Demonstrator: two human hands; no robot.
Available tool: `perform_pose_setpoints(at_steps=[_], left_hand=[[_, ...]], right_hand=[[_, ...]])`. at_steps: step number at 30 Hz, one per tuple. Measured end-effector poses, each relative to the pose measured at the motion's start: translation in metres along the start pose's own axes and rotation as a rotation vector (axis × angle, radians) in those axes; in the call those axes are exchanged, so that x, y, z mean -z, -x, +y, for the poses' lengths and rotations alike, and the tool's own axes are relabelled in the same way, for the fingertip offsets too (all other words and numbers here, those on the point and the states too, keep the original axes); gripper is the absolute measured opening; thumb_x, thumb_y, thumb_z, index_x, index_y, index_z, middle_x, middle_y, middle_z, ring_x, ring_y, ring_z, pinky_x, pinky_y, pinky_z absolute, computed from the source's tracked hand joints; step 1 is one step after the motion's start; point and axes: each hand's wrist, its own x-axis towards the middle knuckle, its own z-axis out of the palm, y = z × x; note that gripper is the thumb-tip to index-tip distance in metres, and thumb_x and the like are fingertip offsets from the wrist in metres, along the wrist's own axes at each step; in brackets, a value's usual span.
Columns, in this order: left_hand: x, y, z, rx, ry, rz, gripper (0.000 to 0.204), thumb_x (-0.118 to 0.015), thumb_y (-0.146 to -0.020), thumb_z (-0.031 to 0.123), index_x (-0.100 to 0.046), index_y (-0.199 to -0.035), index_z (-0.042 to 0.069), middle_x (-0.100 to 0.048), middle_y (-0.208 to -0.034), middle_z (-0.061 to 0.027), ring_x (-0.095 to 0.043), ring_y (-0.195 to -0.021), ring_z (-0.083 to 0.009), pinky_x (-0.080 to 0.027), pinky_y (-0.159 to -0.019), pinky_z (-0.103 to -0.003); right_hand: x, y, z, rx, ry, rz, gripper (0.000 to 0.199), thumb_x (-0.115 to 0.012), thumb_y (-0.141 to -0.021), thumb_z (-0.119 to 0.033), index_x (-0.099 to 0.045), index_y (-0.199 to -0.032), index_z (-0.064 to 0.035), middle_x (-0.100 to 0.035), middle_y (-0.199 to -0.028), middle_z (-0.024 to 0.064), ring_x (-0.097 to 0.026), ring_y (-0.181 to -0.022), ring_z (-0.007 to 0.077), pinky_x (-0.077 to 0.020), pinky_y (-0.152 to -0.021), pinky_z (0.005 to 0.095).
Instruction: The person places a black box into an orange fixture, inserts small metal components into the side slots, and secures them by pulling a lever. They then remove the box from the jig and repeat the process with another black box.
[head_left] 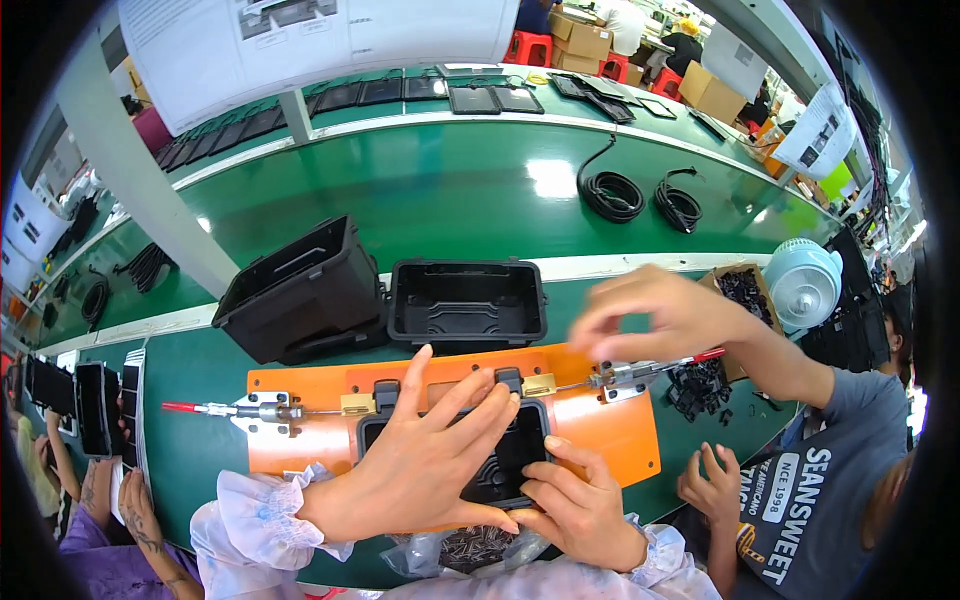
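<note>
A black plastic box (510,450) sits in the orange fixture plate (615,440) in front of me, its hollow side up. My left hand (410,460) lies across it with fingers spread, the fingertips near a black latch (508,380) on its far edge. That hand hides much of the box's left half. At the box's right wall, my right hand (580,505) has its fingers curled over the rim. A toggle clamp (265,411) with a red handle is mounted at the left, another clamp (620,378) at the right. Above the right clamp hovers a co-worker's hand (650,315).
Behind the fixture stand a tall black bin (300,290) and an open black box (468,305). Small black parts (700,390) lie at right, near a light blue fan (803,285). A bag of metal pins or screws (480,548) is close to me. Coiled cables (612,197) rest farther back.
</note>
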Motion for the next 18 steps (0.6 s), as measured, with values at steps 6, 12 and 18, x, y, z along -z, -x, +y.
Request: perform_pose_setpoints(at_steps=[6,12,18], left_hand=[[0.032,0.039,0.000,0.191,0.030,0.048,0.085,-0.079,-0.077,0.052,-0.055,-0.139,-0.002,-0.051,-0.146,-0.0152,-0.037,-0.145,-0.0371,-0.024,-0.118,-0.059],[0.053,0.130,0.003,0.630,-0.089,0.291,0.054,-0.077,-0.085,0.028,-0.064,-0.130,0.001,-0.057,-0.141,-0.0156,-0.043,-0.139,-0.0421,-0.033,-0.113,-0.057],[0.025,0.164,0.001,0.907,-0.071,0.406,0.039,-0.069,-0.093,0.016,-0.064,-0.128,-0.001,-0.058,-0.137,-0.0159,-0.045,-0.139,-0.0402,-0.038,-0.112,-0.050]], right_hand=[[0.000,0.000,0.001,-0.004,0.007,0.001,0.035,-0.084,-0.076,-0.029,-0.072,-0.095,-0.0035,-0.068,-0.107,0.0071,-0.055,-0.123,0.0318,-0.0476,-0.104,0.0405],[0.003,-0.001,-0.004,-0.016,0.015,-0.018,0.034,-0.084,-0.076,-0.028,-0.072,-0.096,-0.0027,-0.068,-0.109,0.0073,-0.055,-0.124,0.0321,-0.0461,-0.105,0.0410],[0.001,-0.002,-0.005,-0.016,-0.008,-0.008,0.035,-0.083,-0.078,-0.026,-0.071,-0.098,-0.0012,-0.068,-0.112,0.0096,-0.053,-0.127,0.0336,-0.0459,-0.106,0.0431]])
